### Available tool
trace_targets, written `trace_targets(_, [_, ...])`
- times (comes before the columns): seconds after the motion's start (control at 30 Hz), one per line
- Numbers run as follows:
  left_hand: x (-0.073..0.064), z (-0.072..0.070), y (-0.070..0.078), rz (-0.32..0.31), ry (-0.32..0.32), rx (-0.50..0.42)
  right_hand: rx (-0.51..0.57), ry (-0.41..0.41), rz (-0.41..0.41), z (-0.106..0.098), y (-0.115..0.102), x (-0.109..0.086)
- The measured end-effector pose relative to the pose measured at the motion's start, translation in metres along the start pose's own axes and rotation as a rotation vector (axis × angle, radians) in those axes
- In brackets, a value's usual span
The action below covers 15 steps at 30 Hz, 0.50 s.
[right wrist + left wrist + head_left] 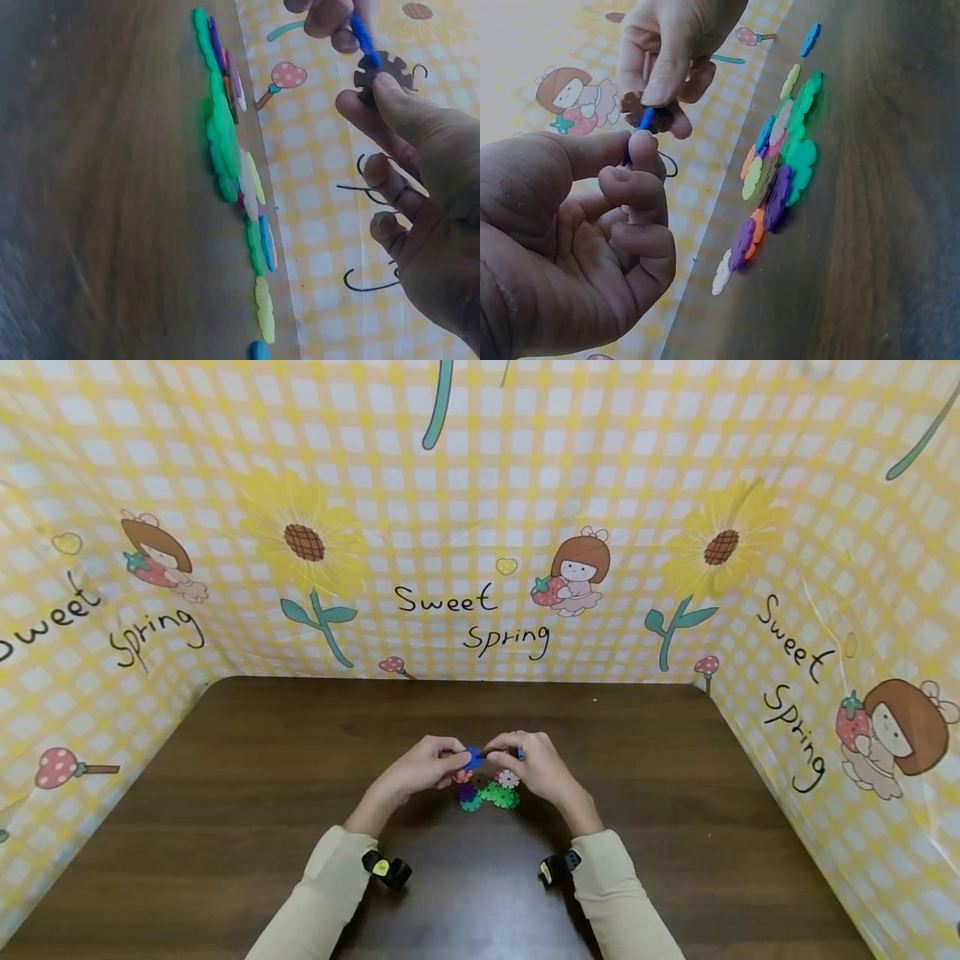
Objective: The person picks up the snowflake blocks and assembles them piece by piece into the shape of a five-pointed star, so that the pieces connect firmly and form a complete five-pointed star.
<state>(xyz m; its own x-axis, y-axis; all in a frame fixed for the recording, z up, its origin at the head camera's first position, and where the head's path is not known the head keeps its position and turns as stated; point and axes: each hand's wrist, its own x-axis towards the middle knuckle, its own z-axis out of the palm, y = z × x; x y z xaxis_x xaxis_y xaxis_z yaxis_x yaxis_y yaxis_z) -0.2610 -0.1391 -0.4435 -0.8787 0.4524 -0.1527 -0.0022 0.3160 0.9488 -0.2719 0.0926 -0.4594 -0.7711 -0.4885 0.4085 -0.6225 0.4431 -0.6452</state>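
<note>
Left of centre in the head view, your left hand (426,767) pinches a blue disc (366,39) between thumb and forefinger. At centre, its edge meets that of a brown disc (364,77), which your right hand (531,764), right of centre, pinches. By judgement, you are partway through joining this pair; whether the notches are fully seated cannot be told from these views. Just below the hands, at the centre of the head frame, other discs lie on the tabletop (262,777), from a purple disc (467,793) at the left to green discs (506,799) and a pale disc (508,778) at the right; these look unjoined and seem left for you to use. The blue disc, nearly edge-on in the right wrist view, appears thin and bright; the brown disc appears dark, round and notched along its rim.
</note>
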Motion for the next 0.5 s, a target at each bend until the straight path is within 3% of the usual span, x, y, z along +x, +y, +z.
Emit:
trace_targets(0.23, [-0.001, -0.003, -0.001, 0.009, 0.044, 0.048, 0.012, -0.090, 0.113, -0.004, 0.009, -0.003])
trace_targets(0.5, [-0.001, -0.004, -0.002, -0.002, 0.040, 0.027, -0.154, -0.255, 0.266, -0.003, 0.017, -0.009])
